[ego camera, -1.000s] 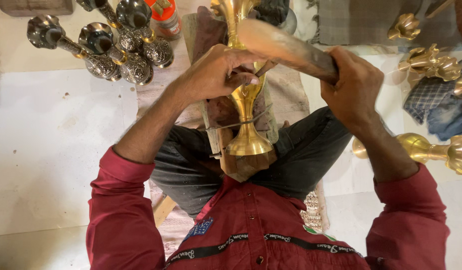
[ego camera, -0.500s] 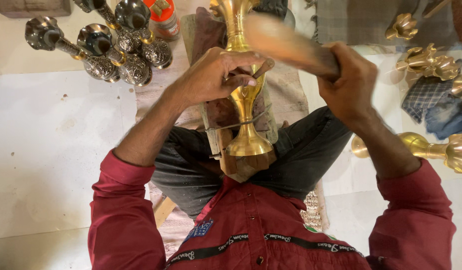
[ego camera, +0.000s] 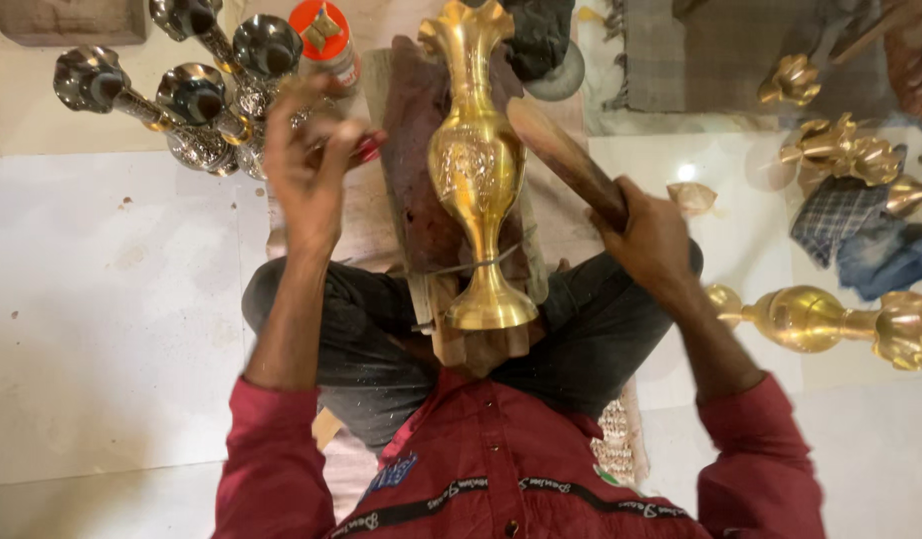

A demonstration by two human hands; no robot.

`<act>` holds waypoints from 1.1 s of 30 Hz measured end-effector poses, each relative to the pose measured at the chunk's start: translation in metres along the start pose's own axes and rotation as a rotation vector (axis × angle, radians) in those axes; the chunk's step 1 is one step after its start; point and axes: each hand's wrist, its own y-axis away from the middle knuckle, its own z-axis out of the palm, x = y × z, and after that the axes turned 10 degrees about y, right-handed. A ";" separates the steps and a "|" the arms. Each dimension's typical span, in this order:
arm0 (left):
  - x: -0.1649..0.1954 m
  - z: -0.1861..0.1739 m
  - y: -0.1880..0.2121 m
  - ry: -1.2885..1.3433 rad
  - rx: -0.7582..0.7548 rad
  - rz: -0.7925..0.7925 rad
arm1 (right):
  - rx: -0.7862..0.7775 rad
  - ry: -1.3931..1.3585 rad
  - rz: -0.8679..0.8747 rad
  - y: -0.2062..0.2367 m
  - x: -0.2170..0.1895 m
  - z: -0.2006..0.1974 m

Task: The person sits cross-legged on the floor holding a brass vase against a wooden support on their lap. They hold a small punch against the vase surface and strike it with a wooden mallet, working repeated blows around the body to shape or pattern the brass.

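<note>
— Two hands are up, so which one is nearer the polished brass vase with the fluted mouth (ego camera: 477, 170)?

— Nearest to the camera, the vase's round foot sits on a worn wooden block (ego camera: 451, 250) across the person's lap, with a thin wire crossing the stem just above the foot. Its long axis runs straight away from the body, foot toward the chest and mouth pointing to the far side. The right hand (ego camera: 648, 235) is the nearer one, just beside the belly of the vase.

— And its grip?

— Fingers wrapped tight round the handle of a dark wooden mallet (ego camera: 566, 160), whose head slants up and inward until it touches or nearly touches the vase's right shoulder.

— The left hand (ego camera: 311, 165)?

— Raised and apart from the vase on its left, fingers curled round a small red-tipped tool; it is blurred, so I cannot tell what tool.

— Beyond that?

— Silver-coloured metal stands (ego camera: 181, 100) lie clustered on the pale floor (ego camera: 111, 329) beyond the left hand, beside an orange-capped bottle (ego camera: 323, 38). More brass pieces (ego camera: 830, 319) lie off to the right.
</note>
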 end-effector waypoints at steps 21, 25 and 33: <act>0.017 0.117 0.135 0.290 0.249 -0.389 | 0.056 -1.248 -0.260 -0.196 -0.095 0.013; 0.024 0.116 0.133 0.048 0.107 -0.385 | 0.150 -1.286 -0.302 -0.196 -0.100 0.025; 0.010 0.106 0.140 -0.025 0.114 -0.352 | 0.346 -0.974 -0.389 -0.199 -0.107 0.025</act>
